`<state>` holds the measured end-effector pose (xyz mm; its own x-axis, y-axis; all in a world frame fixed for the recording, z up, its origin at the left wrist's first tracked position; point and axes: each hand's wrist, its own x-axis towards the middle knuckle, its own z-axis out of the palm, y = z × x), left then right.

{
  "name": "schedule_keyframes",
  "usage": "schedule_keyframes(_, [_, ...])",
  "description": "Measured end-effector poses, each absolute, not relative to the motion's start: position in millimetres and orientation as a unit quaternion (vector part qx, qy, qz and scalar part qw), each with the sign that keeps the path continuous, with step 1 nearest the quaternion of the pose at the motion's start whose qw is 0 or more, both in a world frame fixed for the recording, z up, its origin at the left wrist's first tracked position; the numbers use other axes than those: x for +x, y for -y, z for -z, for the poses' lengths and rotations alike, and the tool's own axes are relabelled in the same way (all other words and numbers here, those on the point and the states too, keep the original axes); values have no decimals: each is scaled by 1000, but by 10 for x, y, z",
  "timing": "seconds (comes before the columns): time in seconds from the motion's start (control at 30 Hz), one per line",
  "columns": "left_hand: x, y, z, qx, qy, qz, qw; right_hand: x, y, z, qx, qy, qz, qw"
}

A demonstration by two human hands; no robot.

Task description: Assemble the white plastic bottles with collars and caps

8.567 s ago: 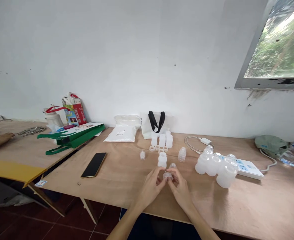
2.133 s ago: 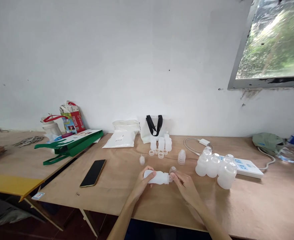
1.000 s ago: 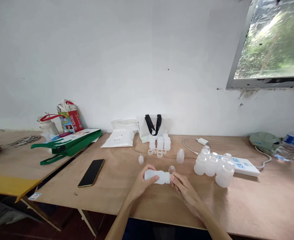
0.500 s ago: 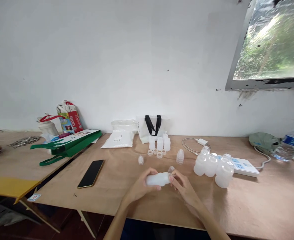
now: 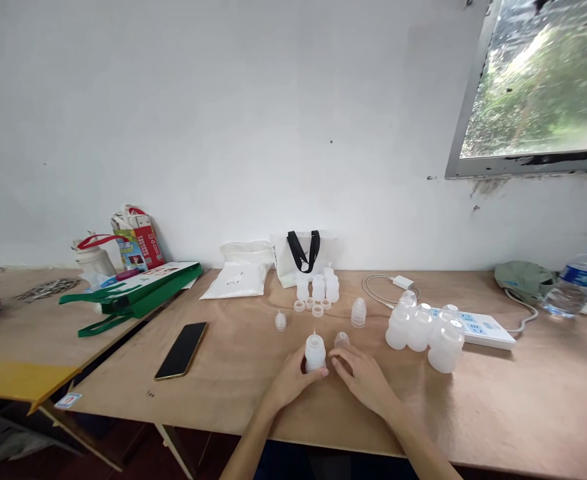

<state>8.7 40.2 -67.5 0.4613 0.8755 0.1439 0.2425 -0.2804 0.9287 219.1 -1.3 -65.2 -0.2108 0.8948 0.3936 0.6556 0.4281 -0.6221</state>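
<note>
A small translucent white squeeze bottle (image 5: 316, 355) stands upright on the table, with a thin pointed nozzle at its top. My left hand (image 5: 293, 379) wraps its fingers and thumb around the bottle's lower body. Just to the right, my right hand (image 5: 363, 377) has its fingers loosely curved and a little apart, with nothing visible in them; the fingertips are close to the bottle. Behind those fingers a clear domed cap (image 5: 342, 339) is partly hidden, and I cannot tell whether they touch it.
Farther back are nozzle inserts (image 5: 280, 323), stacked clear caps (image 5: 358, 313), white rings (image 5: 318, 311) and small bottles (image 5: 318, 288). Several capped bottles (image 5: 446, 347) stand right, beside a power strip (image 5: 488, 331). A phone (image 5: 180, 350) and green bag (image 5: 138, 297) lie left.
The bottle has gone from lying sideways between both hands to standing upright in my left hand. My right hand has come away from its top end, and a pointed nozzle now shows there.
</note>
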Motion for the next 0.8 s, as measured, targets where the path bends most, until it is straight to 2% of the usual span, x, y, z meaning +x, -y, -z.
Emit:
schedule_keyframes(0.13, [48,-387,670,756,-412,-325,392,2213,-21,747,-546,767,-69,330])
schedule_keyframes(0.3, [31,-371,657,765,-412,-316,380,2264,-84,839,-599,715,29,359])
schedule_keyframes(0.5, [43,-385,628,769,-426,-313,360,2306,-107,927,-579,740,-27,341])
schedule_keyframes(0.6, [44,-390,596,772,-437,-312,341,2285,-104,843,-567,708,-118,404])
schedule_keyframes(0.73, [25,-363,485,774,-432,-323,331,2297,-97,626,-518,563,-273,583])
schedule_keyframes(0.8, [6,-338,408,779,-431,-331,314,2338,-75,521,-489,494,-321,643])
